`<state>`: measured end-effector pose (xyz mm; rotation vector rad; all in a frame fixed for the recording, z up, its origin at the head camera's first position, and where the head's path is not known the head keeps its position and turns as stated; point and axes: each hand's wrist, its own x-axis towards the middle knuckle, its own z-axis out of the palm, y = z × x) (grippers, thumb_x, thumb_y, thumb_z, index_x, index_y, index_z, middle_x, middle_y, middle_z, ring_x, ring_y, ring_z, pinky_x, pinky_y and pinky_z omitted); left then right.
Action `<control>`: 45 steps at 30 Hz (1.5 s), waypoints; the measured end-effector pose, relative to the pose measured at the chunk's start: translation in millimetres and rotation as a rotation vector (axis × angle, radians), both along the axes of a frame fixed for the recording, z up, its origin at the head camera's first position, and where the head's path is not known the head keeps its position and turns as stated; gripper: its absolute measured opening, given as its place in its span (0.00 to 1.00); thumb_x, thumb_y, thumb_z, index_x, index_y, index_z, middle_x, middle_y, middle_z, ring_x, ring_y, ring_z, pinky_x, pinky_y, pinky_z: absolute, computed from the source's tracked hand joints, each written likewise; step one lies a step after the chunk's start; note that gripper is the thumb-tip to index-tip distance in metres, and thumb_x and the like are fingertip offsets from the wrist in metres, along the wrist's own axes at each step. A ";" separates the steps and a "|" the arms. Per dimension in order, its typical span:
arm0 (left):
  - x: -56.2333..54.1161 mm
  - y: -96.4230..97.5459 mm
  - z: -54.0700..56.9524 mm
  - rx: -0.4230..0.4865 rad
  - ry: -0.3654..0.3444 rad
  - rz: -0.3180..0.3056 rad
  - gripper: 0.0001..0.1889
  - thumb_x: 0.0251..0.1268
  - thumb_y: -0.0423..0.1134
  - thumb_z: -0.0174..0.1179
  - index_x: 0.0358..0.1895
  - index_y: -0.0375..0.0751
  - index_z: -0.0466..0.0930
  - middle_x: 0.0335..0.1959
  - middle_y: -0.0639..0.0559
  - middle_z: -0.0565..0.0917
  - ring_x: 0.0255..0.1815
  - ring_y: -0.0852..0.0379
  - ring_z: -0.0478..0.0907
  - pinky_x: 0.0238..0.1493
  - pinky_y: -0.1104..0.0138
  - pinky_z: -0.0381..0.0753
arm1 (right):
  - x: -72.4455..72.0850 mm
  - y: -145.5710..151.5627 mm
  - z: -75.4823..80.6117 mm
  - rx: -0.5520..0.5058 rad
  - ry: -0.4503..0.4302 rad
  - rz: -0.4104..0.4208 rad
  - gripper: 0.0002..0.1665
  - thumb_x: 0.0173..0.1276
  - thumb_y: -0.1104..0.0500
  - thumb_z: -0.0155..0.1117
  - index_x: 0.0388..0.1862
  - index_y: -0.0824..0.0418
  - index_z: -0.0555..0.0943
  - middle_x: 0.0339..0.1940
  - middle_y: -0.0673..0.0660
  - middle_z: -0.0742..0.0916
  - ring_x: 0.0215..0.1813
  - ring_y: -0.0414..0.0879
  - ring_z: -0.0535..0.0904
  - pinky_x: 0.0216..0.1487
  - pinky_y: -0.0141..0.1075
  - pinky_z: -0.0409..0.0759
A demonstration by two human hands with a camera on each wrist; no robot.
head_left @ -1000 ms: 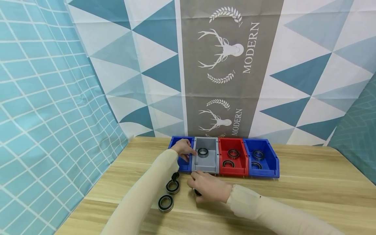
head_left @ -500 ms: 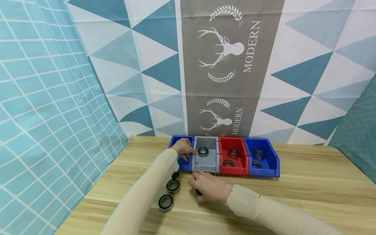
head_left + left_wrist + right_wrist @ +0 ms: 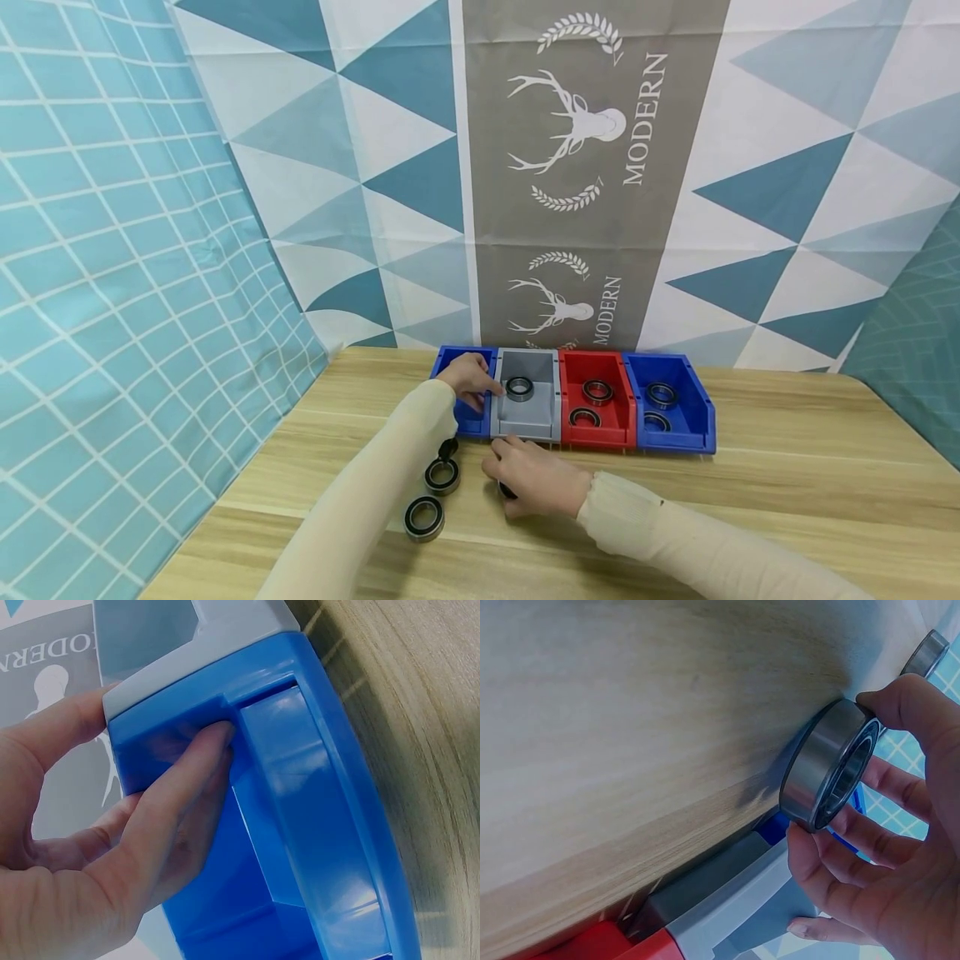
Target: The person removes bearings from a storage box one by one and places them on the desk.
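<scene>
My left hand (image 3: 467,377) reaches over the left blue bin (image 3: 322,802) and pinches the side wall where it meets the grey bin (image 3: 525,421). In the left wrist view the fingers lie inside the blue bin, while the thumb sits on the grey side. On the table before the grey bin, my right hand (image 3: 540,475) holds a ball bearing (image 3: 821,761) by its rim between thumb and fingers. The head view hides most of that bearing. Two more bearings, a nearer one (image 3: 424,518) and a farther one (image 3: 442,476), lie beside the left forearm.
One bearing (image 3: 519,387) lies in the grey bin. The red bin (image 3: 615,433) and the right blue bin (image 3: 693,437) each contain two bearings. All the bins stand in a row at the back of the wooden table (image 3: 787,475), before a patterned curtain (image 3: 412,208).
</scene>
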<state>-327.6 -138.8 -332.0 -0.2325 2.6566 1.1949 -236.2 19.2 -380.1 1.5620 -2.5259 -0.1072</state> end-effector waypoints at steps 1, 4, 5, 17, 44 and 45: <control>0.2 0.0 0.0 0.002 0.001 -0.001 0.18 0.52 0.34 0.71 0.30 0.41 0.65 0.25 0.47 0.72 0.20 0.53 0.78 0.28 0.61 0.86 | 0.0 -0.1 -0.1 -0.001 -0.001 0.001 0.18 0.50 0.50 0.74 0.38 0.52 0.79 0.37 0.50 0.80 0.40 0.40 0.74 0.43 0.29 0.79; 1.5 -0.3 0.4 0.010 0.006 -0.002 0.19 0.52 0.34 0.71 0.30 0.41 0.65 0.25 0.47 0.72 0.20 0.54 0.78 0.29 0.61 0.86 | -0.2 -0.2 -0.4 -0.001 0.001 0.002 0.18 0.50 0.50 0.74 0.38 0.52 0.79 0.36 0.49 0.80 0.39 0.40 0.74 0.42 0.28 0.78; 2.1 -0.4 0.6 0.011 0.010 -0.003 0.19 0.52 0.34 0.71 0.30 0.41 0.65 0.25 0.47 0.72 0.20 0.54 0.78 0.29 0.61 0.86 | -0.4 -0.3 -0.5 0.001 0.002 0.001 0.18 0.50 0.50 0.74 0.38 0.52 0.79 0.36 0.49 0.80 0.39 0.40 0.74 0.41 0.28 0.78; 5.6 -1.2 1.0 0.026 0.017 -0.016 0.18 0.53 0.34 0.70 0.30 0.41 0.65 0.25 0.47 0.72 0.21 0.54 0.77 0.35 0.58 0.87 | -0.4 -0.9 0.0 0.001 -0.031 -0.014 0.18 0.50 0.50 0.75 0.38 0.52 0.79 0.36 0.49 0.80 0.37 0.39 0.73 0.40 0.27 0.77; 0.2 0.2 -2.5 0.040 0.012 0.017 0.20 0.51 0.33 0.71 0.29 0.42 0.63 0.24 0.47 0.71 0.18 0.54 0.75 0.28 0.61 0.86 | -8.3 -1.1 -4.7 -0.039 -0.205 -0.013 0.17 0.51 0.55 0.72 0.41 0.54 0.80 0.36 0.49 0.80 0.37 0.35 0.73 0.39 0.24 0.77; 0.4 0.2 -2.0 0.043 0.010 0.017 0.20 0.52 0.32 0.71 0.29 0.42 0.63 0.24 0.47 0.71 0.18 0.54 0.75 0.28 0.61 0.86 | -8.9 -1.1 -5.1 -0.040 -0.210 -0.011 0.17 0.51 0.55 0.72 0.41 0.54 0.80 0.36 0.49 0.81 0.37 0.35 0.73 0.39 0.24 0.77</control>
